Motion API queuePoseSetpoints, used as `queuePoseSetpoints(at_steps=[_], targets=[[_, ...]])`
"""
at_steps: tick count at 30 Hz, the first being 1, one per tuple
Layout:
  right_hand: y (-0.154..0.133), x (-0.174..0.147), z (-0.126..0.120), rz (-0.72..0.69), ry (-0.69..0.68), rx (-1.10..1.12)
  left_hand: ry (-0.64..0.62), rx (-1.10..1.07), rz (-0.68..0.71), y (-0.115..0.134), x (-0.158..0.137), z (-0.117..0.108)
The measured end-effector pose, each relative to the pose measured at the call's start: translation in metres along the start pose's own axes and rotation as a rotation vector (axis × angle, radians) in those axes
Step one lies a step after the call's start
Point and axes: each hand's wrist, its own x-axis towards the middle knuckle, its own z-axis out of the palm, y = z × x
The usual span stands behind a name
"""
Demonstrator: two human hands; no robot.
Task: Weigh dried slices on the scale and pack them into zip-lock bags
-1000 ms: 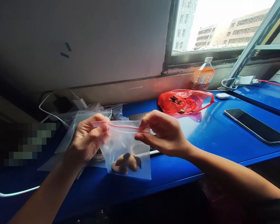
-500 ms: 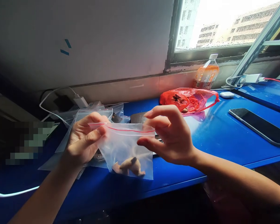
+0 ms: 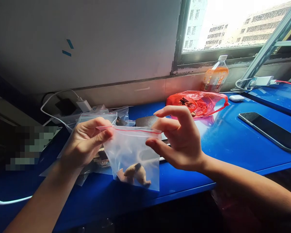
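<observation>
A clear zip-lock bag [image 3: 133, 149] with a red seal line hangs upright above the front of the blue table. Inside, at its bottom, lie several beige and brown pieces [image 3: 135, 173], of a kind I cannot make out. My left hand [image 3: 91, 139] is closed, pinching the bag's upper left corner between thumb and fingers. At the upper right corner is my right hand [image 3: 180, 139], its thumb in front of the plastic and the curled fingers around the top edge. Its index finger is raised. Behind the left hand are more clear bags [image 3: 87, 176], some with dark and pale pieces.
A red plastic bag [image 3: 208, 106] with brown pieces lies near the wall, before an orange drink bottle [image 3: 215, 76]. To the right are a phone [image 3: 269, 129] and a white earbud case [image 3: 236, 98]. A charger [image 3: 83, 105] with white cable sits back left. The table [image 3: 230, 145] is blue.
My right hand's fingers have shifted slightly at the bag's right corner, with the index finger lifted. The bag's top edge is a little straighter. My left hand keeps its pinch.
</observation>
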Motion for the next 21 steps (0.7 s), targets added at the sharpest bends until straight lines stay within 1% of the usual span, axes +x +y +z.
queuePoseSetpoints(at_steps=[2, 6, 13, 16, 18, 19, 21], targets=[[0.0014, -0.001, -0.001, 0.025, 0.01, -0.012, 0.004, -0.021, -0.055, -0.0017, 0.0006, -0.0031], [0.0043, -0.0013, -0.0025, 0.033, 0.017, -0.011, 0.026, -0.059, -0.106, -0.0054, 0.001, -0.0069], [0.0048, 0.0, -0.002, 0.001, 0.011, 0.001, 0.053, -0.039, -0.093, -0.008, 0.0004, -0.0079], [0.0049, 0.0, -0.0025, -0.038, -0.002, -0.021, 0.062, -0.019, -0.07, -0.0091, 0.0001, -0.0084], [0.0057, 0.0011, -0.0037, -0.069, 0.003, -0.112, 0.079, 0.043, -0.061, -0.0088, -0.0009, -0.007], [0.0063, 0.0021, -0.0046, -0.087, 0.007, -0.2, 0.092, 0.096, -0.064, -0.008, -0.0018, -0.0053], [0.0081, 0.0044, -0.0064, -0.109, -0.022, -0.455, 0.124, 0.262, -0.068, -0.0056, -0.0039, 0.001]])
